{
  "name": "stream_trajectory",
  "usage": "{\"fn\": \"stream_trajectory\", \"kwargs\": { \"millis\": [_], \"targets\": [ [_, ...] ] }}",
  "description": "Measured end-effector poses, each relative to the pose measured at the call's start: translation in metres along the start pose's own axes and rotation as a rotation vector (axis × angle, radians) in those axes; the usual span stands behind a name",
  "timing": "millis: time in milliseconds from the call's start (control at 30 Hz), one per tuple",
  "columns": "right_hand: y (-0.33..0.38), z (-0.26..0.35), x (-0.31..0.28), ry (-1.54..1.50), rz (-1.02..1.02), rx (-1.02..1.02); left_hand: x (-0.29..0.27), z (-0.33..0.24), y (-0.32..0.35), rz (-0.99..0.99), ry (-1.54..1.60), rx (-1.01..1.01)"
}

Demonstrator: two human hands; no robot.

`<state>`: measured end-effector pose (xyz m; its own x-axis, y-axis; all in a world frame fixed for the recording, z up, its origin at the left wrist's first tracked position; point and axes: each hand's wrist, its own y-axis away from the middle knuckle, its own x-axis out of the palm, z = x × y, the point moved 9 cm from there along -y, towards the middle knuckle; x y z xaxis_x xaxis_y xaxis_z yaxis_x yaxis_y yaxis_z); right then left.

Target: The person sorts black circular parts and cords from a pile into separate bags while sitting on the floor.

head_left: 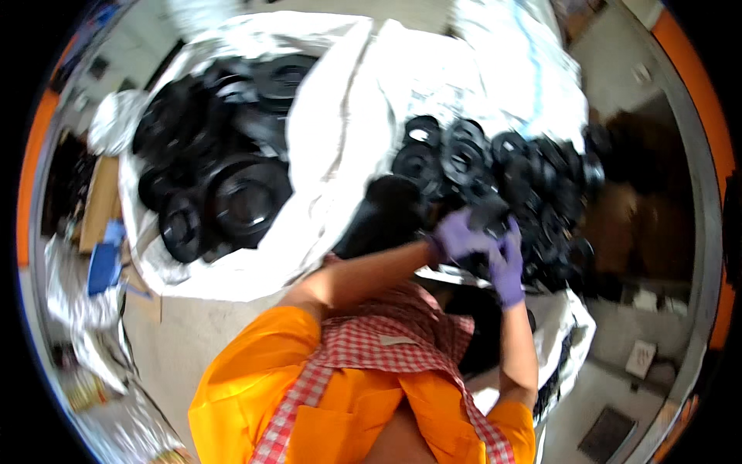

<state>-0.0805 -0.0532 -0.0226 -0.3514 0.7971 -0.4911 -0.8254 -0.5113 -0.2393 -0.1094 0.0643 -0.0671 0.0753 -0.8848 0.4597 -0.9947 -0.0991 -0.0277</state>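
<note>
Gripping a black, rounded part (488, 212) between purple-gloved left hand (461, 235) and purple-gloved right hand (506, 267), close together beside a heap of glossy black ring-shaped parts (550, 179). Reaching diagonally rightward with the bare left forearm (371, 271), nearly straight ahead with the right forearm (517, 348).

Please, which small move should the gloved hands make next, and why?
Probably steady the black part between the left hand and right hand before shifting it: both meet at it, close against the heap of black round parts. Blur hides the exact grip.
</note>
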Motion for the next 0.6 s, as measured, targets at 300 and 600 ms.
{"fn": "stream_trajectory", "kwargs": {
  "millis": [300, 600],
  "targets": [
    [0.078, 0.116, 0.044, 0.292, 0.445, -0.657, 0.019, -0.035, 0.082, 0.501, -0.328, -0.017],
    [0.069, -0.031, 0.055, -0.747, 0.025, 0.389, 0.009, -0.045, 0.098, -0.029, -0.734, 0.327]
  ]
}}
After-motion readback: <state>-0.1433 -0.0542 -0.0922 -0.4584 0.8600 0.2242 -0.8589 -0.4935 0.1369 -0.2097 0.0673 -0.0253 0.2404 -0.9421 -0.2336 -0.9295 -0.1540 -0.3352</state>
